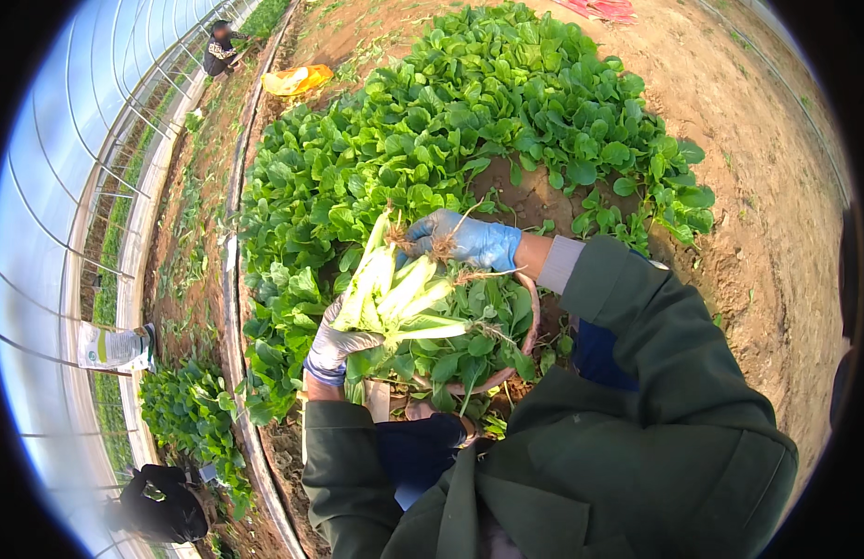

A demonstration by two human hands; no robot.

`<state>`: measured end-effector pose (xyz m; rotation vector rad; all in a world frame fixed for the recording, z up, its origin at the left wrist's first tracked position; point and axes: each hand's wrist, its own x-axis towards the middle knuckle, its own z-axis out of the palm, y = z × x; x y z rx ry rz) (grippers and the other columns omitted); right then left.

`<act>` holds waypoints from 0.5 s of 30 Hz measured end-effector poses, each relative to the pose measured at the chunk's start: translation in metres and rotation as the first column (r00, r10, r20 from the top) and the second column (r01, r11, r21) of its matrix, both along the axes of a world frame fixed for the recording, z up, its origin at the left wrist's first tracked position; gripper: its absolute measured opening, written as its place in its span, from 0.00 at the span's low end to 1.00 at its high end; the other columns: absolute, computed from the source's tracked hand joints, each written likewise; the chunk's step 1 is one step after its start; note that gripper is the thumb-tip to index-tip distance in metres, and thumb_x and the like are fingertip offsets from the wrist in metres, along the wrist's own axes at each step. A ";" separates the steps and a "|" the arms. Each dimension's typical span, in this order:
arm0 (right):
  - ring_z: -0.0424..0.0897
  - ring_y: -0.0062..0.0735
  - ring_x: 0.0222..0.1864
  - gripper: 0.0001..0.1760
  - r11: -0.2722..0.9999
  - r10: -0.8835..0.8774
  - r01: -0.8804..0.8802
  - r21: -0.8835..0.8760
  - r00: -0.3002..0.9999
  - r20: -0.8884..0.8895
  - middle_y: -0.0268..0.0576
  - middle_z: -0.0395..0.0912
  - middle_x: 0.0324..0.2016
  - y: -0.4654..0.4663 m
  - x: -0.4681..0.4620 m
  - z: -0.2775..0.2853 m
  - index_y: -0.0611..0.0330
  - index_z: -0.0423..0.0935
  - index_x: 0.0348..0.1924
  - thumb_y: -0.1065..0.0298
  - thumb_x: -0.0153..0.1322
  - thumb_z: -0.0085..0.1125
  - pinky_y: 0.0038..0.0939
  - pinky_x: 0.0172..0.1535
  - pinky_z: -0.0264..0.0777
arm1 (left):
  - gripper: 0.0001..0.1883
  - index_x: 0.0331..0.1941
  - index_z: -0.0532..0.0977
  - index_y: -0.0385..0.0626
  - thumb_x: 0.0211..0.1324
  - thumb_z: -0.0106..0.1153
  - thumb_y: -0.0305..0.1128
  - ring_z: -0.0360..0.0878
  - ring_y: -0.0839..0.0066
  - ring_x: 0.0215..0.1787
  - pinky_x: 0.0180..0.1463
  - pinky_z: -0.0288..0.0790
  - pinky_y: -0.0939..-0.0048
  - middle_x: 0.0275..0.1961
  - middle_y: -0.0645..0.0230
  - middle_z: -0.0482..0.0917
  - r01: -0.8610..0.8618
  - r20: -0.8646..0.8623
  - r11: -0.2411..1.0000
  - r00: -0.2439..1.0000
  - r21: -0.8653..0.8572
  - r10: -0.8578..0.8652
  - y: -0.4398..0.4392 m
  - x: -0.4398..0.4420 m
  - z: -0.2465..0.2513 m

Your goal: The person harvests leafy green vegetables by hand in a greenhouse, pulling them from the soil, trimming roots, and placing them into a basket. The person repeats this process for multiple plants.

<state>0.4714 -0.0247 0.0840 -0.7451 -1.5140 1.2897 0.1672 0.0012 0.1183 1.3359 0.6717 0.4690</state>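
My left hand (pixel 337 344), in a soiled pale glove with a blue cuff, is shut around a bunch of leafy greens (pixel 404 293). Pale, thick stalks fan out from it, with thin brown roots (pixel 443 246) at their upper and right ends. My right hand (pixel 460 239), in a dirty blue glove, is curled at those roots. Its fingertips are partly hidden behind the stalks, so whether it grips one cannot be told. Below the bunch stands a round pinkish basket (pixel 532 314) filled with loose green leaves (pixel 477 346).
A dense bed of leafy greens (pixel 432 140) grows in front, bordered by bare soil (pixel 725 168). An orange bag (pixel 297 80) and a white bag (pixel 116 347) lie to the left. Two people (pixel 221 49) (pixel 163 504) crouch along the greenhouse's left side.
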 end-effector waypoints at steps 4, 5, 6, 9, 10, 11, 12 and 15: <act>0.79 0.24 0.25 0.10 0.923 -0.038 0.037 -0.383 0.999 0.004 0.42 0.84 0.29 -0.009 0.001 -0.013 0.68 0.80 0.40 0.69 0.71 0.58 0.28 0.28 0.75 | 0.29 0.54 0.73 0.38 0.42 0.67 0.14 0.81 0.74 0.43 0.47 0.77 0.72 0.45 0.64 0.83 -0.046 0.042 0.999 0.998 0.015 0.046 -0.010 0.027 0.021; 0.79 0.25 0.25 0.11 0.972 -0.009 0.027 -0.234 0.997 0.077 0.41 0.84 0.29 -0.003 0.001 -0.030 0.67 0.81 0.40 0.68 0.71 0.58 0.29 0.28 0.75 | 0.26 0.51 0.75 0.38 0.44 0.67 0.14 0.82 0.75 0.40 0.45 0.78 0.73 0.42 0.64 0.84 -0.138 0.084 0.984 0.985 -0.115 0.148 -0.018 0.031 0.024; 0.80 0.28 0.28 0.12 0.977 -0.061 0.110 -0.184 0.966 0.250 0.43 0.84 0.30 -0.005 0.000 -0.018 0.65 0.81 0.40 0.66 0.70 0.59 0.31 0.32 0.75 | 0.25 0.50 0.75 0.38 0.44 0.67 0.15 0.82 0.75 0.38 0.45 0.78 0.73 0.41 0.63 0.84 -0.167 0.097 0.977 0.979 -0.136 0.181 -0.016 0.028 0.021; 0.82 0.36 0.36 0.14 0.960 -0.168 0.273 -0.062 0.738 0.654 0.49 0.83 0.34 -0.008 -0.001 0.013 0.61 0.82 0.42 0.62 0.67 0.62 0.36 0.41 0.75 | 0.23 0.50 0.75 0.35 0.45 0.65 0.15 0.83 0.73 0.37 0.43 0.79 0.72 0.39 0.60 0.84 -0.197 0.071 0.978 0.977 -0.069 0.202 -0.014 0.025 0.017; 0.82 0.39 0.37 0.16 0.950 -0.168 0.308 -0.059 0.660 0.732 0.51 0.83 0.36 -0.007 0.002 0.017 0.60 0.81 0.44 0.62 0.67 0.63 0.36 0.43 0.74 | 0.23 0.50 0.75 0.34 0.46 0.63 0.15 0.83 0.72 0.37 0.43 0.79 0.72 0.39 0.59 0.84 -0.190 0.050 0.981 0.980 -0.024 0.191 -0.013 0.026 0.017; 0.82 0.41 0.39 0.18 0.945 -0.208 0.325 -0.013 0.634 0.745 0.53 0.83 0.37 -0.005 0.008 0.005 0.60 0.80 0.46 0.62 0.66 0.63 0.37 0.45 0.74 | 0.21 0.48 0.76 0.33 0.47 0.63 0.16 0.83 0.72 0.37 0.43 0.79 0.72 0.38 0.59 0.84 -0.222 0.063 0.975 0.973 -0.031 0.224 -0.012 0.026 0.016; 0.82 0.44 0.41 0.20 0.936 -0.251 0.349 0.030 0.607 0.754 0.54 0.82 0.39 -0.005 0.017 -0.007 0.60 0.79 0.49 0.62 0.65 0.64 0.37 0.47 0.74 | 0.18 0.46 0.76 0.33 0.47 0.63 0.16 0.83 0.72 0.36 0.43 0.79 0.72 0.37 0.59 0.84 -0.246 0.071 0.969 0.966 -0.039 0.248 -0.009 0.026 0.015; 0.73 0.48 0.58 0.44 0.972 -0.226 0.115 0.204 0.678 0.699 0.57 0.67 0.61 -0.016 0.038 0.024 0.55 0.51 0.71 0.66 0.65 0.64 0.38 0.58 0.70 | 0.14 0.42 0.78 0.33 0.48 0.63 0.17 0.83 0.73 0.35 0.42 0.79 0.72 0.36 0.58 0.84 -0.336 0.066 0.940 0.941 0.053 0.332 -0.007 0.016 0.020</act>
